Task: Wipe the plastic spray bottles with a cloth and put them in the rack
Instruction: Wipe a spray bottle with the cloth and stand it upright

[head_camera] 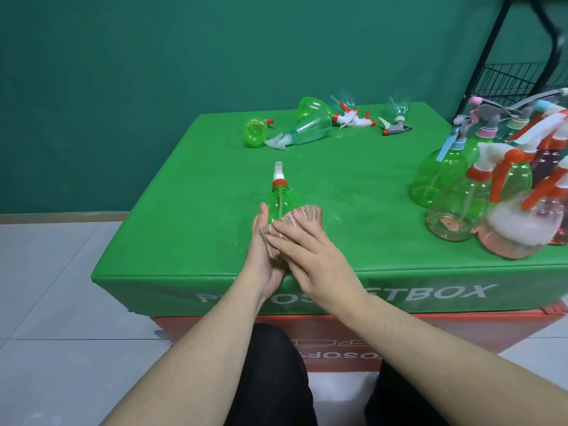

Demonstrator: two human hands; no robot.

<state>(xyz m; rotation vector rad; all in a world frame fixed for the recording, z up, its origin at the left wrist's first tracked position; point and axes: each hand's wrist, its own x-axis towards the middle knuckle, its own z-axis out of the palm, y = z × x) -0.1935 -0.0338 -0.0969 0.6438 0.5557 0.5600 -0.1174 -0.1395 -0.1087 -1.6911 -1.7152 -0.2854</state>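
Note:
A green plastic spray bottle (281, 199) with an orange collar and white nozzle points away from me above the near part of the green box top (190, 210). My left hand (264, 256) holds its lower body from the left, thumb up along its side. My right hand (310, 256) presses a pinkish-brown cloth (302, 218) onto the bottle, fingers laid fairly flat over the cloth. The bottle's base is hidden under the cloth and hands.
Several spray bottles (307, 129) lie on their sides at the far edge. A cluster of upright bottles (479, 192) stands at the right. A black wire rack (522, 78) rises behind them at the top right. Tiled floor lies to the left.

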